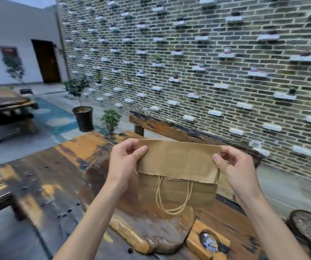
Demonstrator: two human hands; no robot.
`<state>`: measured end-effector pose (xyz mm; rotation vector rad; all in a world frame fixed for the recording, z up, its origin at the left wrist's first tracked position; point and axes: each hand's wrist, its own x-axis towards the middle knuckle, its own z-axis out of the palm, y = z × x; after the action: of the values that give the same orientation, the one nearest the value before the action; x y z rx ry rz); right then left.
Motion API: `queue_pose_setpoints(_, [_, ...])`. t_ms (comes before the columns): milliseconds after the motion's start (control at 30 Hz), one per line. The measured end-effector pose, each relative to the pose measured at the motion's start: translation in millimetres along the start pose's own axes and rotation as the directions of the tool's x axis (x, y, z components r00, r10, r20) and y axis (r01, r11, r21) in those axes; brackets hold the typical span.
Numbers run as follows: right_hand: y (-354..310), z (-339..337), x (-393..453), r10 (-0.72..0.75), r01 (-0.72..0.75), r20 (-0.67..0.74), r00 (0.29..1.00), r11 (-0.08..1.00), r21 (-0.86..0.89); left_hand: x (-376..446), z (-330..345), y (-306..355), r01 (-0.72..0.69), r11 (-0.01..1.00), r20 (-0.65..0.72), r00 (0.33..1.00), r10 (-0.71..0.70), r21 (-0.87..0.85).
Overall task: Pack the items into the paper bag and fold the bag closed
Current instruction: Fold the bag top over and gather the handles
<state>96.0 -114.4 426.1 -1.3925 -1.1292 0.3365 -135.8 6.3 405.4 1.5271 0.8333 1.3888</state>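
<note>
A brown paper bag (177, 192) stands upright on the wooden table (53, 181), its top part folded down toward me as a flap (177, 160). A twisted paper handle (171, 203) hangs out below the flap's torn edge. My left hand (126, 162) pinches the flap's left upper corner, thumb on the front. My right hand (233, 166) pinches the right upper corner the same way. What is inside the bag is hidden.
A thick wood slab (150, 231) lies under the bag. A wooden block with a round inset (209, 241) sits at the near right, a round woven tray (310, 228) at the far right. A bench (169, 128) and potted plants (83, 117) stand beyond, before a brick wall.
</note>
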Motion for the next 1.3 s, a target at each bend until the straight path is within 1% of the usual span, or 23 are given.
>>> queue_pose_setpoints(167, [-9,49,0,0.003,-0.021,0.167,0.986,0.994,0.111,-18,-53,0,0.005,0.997,-0.147,0.989,0.005,0.071])
queue_pose_setpoints(300, [-16,97,0,-0.002,-0.034,0.239,0.971,0.989,0.147,-22,-102,-4,0.018,0.994,-0.239,0.971,0.009,0.11])
queue_pose_setpoints(467, [-27,163,4,-0.037,0.001,0.294,0.955,0.993,0.121,-16,-160,-3,-0.003,0.99,-0.336,0.94,0.052,0.144])
queue_pose_setpoints(667, [-44,256,16,-0.057,0.004,0.342,0.938,0.988,0.154,12,-244,-17,0.008,0.983,-0.395,0.916,0.067,0.185])
queue_pose_setpoints(833, [-59,331,26,-0.096,0.029,0.361,0.927,0.982,0.187,36,-309,-21,0.006,0.988,-0.433,0.899,0.061,0.151])
queue_pose_setpoints(967, [-65,378,27,-0.095,0.012,0.383,0.919,0.977,0.214,46,-347,-23,0.005,0.992,-0.45,0.891,0.052,0.124])
queue_pose_setpoints(1100, [-69,421,28,-0.069,-0.048,0.413,0.908,0.963,0.266,56,-384,-32,0.005,0.99,-0.468,0.881,0.062,0.14])
queue_pose_setpoints(1300, [-67,487,40,-0.064,-0.067,0.437,0.897,0.959,0.277,79,-429,-52,0.032,0.991,-0.508,0.86,0.039,0.13])
